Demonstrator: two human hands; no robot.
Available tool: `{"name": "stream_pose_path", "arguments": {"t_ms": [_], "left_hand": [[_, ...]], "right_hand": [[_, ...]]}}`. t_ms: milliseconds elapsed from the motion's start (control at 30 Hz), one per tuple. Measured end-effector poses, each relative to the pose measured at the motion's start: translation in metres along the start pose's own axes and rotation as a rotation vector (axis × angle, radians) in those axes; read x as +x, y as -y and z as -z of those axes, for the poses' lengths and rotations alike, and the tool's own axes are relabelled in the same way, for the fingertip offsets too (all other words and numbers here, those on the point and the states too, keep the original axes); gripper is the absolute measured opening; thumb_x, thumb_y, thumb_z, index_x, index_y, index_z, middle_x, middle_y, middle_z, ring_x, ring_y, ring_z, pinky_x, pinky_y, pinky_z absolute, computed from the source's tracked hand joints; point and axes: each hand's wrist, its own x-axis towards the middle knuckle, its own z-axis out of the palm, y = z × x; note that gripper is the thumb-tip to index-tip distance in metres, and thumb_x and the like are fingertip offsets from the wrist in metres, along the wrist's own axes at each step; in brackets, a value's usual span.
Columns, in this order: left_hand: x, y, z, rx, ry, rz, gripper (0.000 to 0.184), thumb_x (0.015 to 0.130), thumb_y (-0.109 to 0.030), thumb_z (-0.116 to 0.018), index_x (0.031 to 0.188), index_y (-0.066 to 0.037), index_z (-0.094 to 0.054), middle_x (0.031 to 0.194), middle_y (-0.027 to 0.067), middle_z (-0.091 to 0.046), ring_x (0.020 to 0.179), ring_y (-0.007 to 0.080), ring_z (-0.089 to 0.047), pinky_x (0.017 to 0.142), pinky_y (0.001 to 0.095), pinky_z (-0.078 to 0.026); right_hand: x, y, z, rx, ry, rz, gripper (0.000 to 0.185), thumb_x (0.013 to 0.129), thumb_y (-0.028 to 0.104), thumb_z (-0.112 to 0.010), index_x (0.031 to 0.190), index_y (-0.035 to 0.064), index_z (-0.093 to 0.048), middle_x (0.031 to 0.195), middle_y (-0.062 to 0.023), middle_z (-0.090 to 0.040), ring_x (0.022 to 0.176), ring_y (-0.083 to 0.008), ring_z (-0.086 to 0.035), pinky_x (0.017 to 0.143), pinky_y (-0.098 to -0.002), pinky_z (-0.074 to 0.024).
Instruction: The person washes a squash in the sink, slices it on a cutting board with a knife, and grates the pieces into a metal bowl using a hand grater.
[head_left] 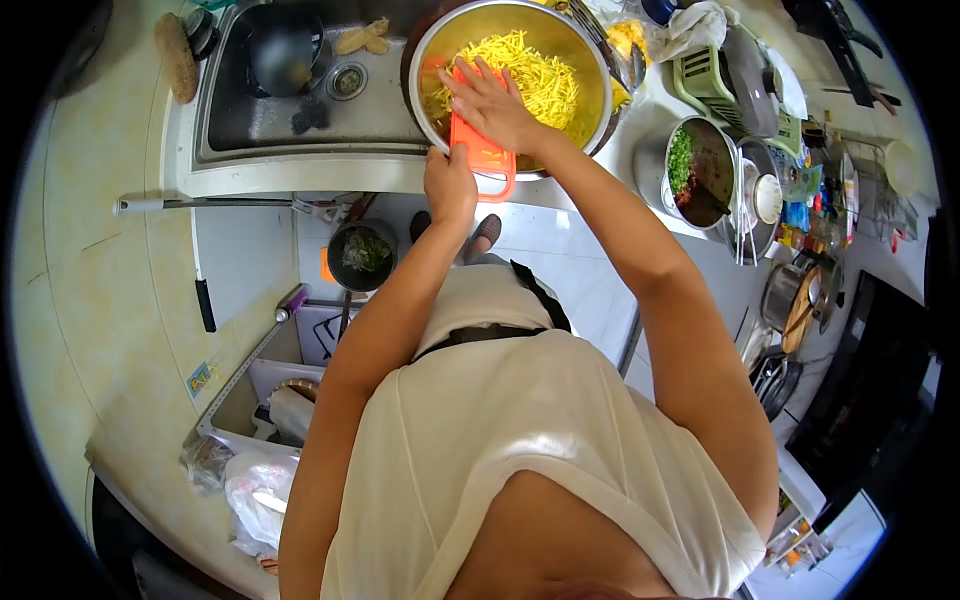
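An orange-red grater point(480, 150) leans in a large metal bowl point(422, 75) at the counter's front edge. Yellow shreds point(535, 75) are heaped in the bowl. My left hand point(451, 185) has its fingers closed around the grater's lower left side, by the handle end. Over the upper part of the grater lies my right hand point(495, 110), palm down, with its fingers spread. Whether anything is under that palm is hidden.
To the left is a sink point(230, 120) with a dark pan point(280, 60) in it. A pot point(655, 165) with chopped greens stands right of the bowl, near a green basket point(700, 75). Below the counter is an open drawer point(250, 390) and a bin point(360, 255).
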Motion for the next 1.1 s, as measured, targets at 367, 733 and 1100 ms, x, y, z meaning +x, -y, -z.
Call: {"name": "stream_pose_path", "arguments": {"t_ms": [367, 733, 1100], "left_hand": [[-0.003, -0.004, 0.001, 0.039, 0.018, 0.012, 0.038, 0.087, -0.030, -0.052, 0.093, 0.007, -0.056, 0.091, 0.0275, -0.062, 0.088, 0.0432, -0.059, 0.081, 0.0466, -0.044], [0.004, 0.002, 0.001, 0.138, 0.014, 0.010, 0.042, 0.086, -0.034, -0.050, 0.090, 0.008, -0.055, 0.091, 0.0307, -0.062, 0.087, 0.0468, -0.059, 0.080, 0.0498, -0.044], [0.006, -0.004, 0.000, 0.218, -0.016, -0.014, 0.045, 0.087, -0.036, -0.049, 0.092, 0.008, -0.055, 0.093, 0.0325, -0.061, 0.092, 0.0475, -0.058, 0.084, 0.0507, -0.043]], "right_hand": [[-0.005, 0.006, 0.001, -0.005, -0.021, 0.021, 0.061, 0.099, 0.057, -0.019, 0.152, 0.0287, -0.020, 0.160, -0.0087, -0.012, 0.147, -0.0304, -0.004, 0.116, -0.0548, -0.0006], [0.003, 0.003, -0.003, -0.063, -0.036, 0.017, 0.060, 0.099, 0.056, -0.018, 0.152, 0.0284, -0.022, 0.160, -0.0095, -0.011, 0.147, -0.0320, -0.003, 0.116, -0.0550, -0.0010], [0.020, -0.008, 0.032, 0.607, -0.215, -0.198, 0.070, 0.097, 0.060, -0.023, 0.149, 0.0138, -0.031, 0.155, -0.0190, -0.021, 0.145, -0.0328, -0.014, 0.117, -0.0461, -0.0096]]}}
